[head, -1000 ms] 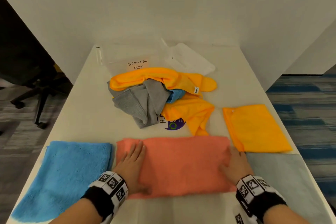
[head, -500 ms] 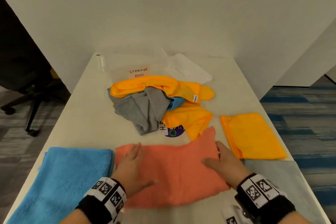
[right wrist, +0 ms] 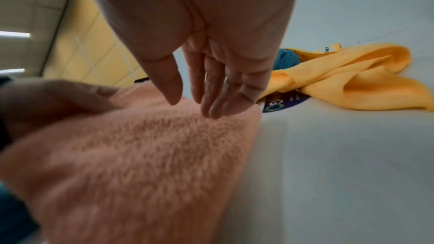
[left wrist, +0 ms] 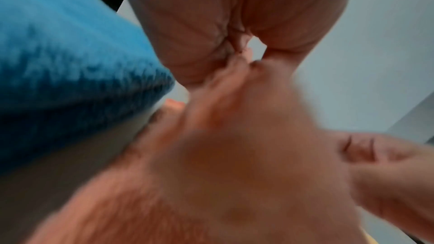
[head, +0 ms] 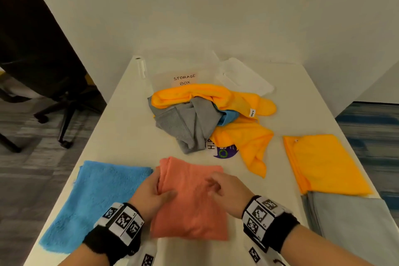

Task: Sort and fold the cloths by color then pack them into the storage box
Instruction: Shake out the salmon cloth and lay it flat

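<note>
A coral cloth (head: 194, 218) (right wrist: 140, 155) lies folded in half at the table's near middle. My left hand (head: 151, 190) grips its left edge, thumb on top and fingers curled into the fabric (left wrist: 211, 173). Just over the cloth's top my right hand (head: 224, 190) (right wrist: 206, 103) is held with straight, relaxed fingers, holding nothing. Left of it a blue cloth (head: 97, 201) lies flat. To the right are a folded yellow cloth (head: 323, 164) and a folded grey cloth (head: 349, 222). The clear storage box (head: 184, 80) stands at the far middle.
A loose pile (head: 205, 119) of yellow, grey and blue cloths sits in front of the box, covering part of a purple sticker (head: 224, 152). The box lid (head: 244, 75) lies at the back right. An office chair (head: 54, 93) stands off the table's left side.
My right hand has carried the coral cloth's right half over to the left, so it now lies folded in half. My left hand has moved from flat on the cloth to gripping its left edge.
</note>
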A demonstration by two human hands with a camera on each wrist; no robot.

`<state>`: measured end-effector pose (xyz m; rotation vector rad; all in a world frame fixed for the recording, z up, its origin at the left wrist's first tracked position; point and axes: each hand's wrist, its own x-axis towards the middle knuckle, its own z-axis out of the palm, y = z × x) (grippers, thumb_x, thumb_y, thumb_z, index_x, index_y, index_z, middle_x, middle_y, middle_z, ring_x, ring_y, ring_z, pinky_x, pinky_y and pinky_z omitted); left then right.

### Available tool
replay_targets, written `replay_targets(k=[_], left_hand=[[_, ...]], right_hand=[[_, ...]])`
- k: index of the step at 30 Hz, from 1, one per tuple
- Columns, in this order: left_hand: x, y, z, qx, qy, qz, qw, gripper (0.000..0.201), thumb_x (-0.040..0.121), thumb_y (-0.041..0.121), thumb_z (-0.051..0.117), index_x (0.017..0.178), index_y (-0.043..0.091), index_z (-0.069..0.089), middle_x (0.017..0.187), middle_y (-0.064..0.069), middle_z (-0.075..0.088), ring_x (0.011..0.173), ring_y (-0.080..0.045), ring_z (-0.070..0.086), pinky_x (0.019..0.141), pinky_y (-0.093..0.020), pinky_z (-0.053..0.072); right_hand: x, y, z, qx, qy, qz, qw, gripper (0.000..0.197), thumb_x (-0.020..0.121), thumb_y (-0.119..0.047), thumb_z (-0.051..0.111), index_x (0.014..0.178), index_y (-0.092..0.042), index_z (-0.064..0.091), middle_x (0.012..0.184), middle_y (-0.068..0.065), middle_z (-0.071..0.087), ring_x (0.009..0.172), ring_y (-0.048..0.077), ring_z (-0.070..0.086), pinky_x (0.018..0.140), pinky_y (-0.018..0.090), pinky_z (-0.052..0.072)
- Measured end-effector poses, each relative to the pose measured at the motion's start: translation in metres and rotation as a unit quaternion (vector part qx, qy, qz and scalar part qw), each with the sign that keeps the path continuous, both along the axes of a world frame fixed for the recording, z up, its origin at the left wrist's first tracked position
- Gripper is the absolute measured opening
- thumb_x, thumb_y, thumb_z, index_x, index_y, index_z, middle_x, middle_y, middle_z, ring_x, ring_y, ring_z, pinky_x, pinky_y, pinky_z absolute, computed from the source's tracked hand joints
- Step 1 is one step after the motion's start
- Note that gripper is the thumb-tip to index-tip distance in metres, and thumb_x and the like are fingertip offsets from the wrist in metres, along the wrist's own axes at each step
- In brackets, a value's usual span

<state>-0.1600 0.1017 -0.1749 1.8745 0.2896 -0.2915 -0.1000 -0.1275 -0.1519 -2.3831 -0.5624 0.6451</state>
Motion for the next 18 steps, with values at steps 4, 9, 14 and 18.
replay_targets(k=[4, 9, 14, 18], left_hand=[[0.004, 0.008, 0.004, 0.056, -0.043, -0.044, 0.997, 0.086, 0.075, 0.027, 0.07, 0.144, 0.03, 0.019, 0.141, 0.019, 0.038, 0.127, 0.006, 0.041, 0.103, -0.008, 0.028], [0.0, -0.002, -0.004, 0.219, -0.007, -0.067, 0.974, 0.096, 0.084, -0.002, 0.051, 0.148, 0.033, -0.011, 0.116, -0.004, 0.061, 0.098, -0.016, 0.061, 0.091, -0.02, 0.044], [0.002, -0.011, -0.006, 0.299, -0.036, -0.083, 0.95, 0.075, 0.084, 0.011, 0.048, 0.151, 0.024, 0.019, 0.157, -0.009, 0.009, 0.139, -0.024, 0.03, 0.111, -0.025, 0.028], [-0.009, -0.03, -0.014, 0.414, -0.147, -0.185, 0.879, 0.078, 0.055, 0.02, 0.067, 0.13, 0.009, 0.049, 0.144, -0.023, 0.039, 0.133, -0.042, 0.034, 0.107, -0.049, 0.034]], right_hand=[[-0.01, 0.0, -0.012, -0.084, -0.054, 0.061, 0.993, 0.059, 0.089, -0.033, 0.057, 0.143, -0.024, 0.035, 0.145, -0.004, 0.035, 0.131, 0.019, 0.032, 0.109, 0.034, 0.031], [-0.02, 0.002, -0.02, -0.175, -0.061, 0.115, 0.976, 0.089, 0.082, -0.054, 0.058, 0.151, -0.022, 0.012, 0.159, -0.004, 0.004, 0.145, 0.017, 0.004, 0.115, 0.042, 0.013], [-0.016, -0.007, -0.039, -0.195, -0.064, 0.13, 0.97, 0.097, 0.081, -0.065, 0.048, 0.152, -0.023, -0.003, 0.159, -0.005, -0.014, 0.145, 0.013, -0.017, 0.116, 0.041, -0.006], [-0.014, -0.008, -0.043, -0.176, -0.119, 0.129, 0.969, 0.093, 0.075, -0.065, 0.027, 0.153, -0.021, 0.0, 0.161, 0.001, 0.0, 0.144, 0.014, -0.015, 0.115, 0.038, -0.012]])
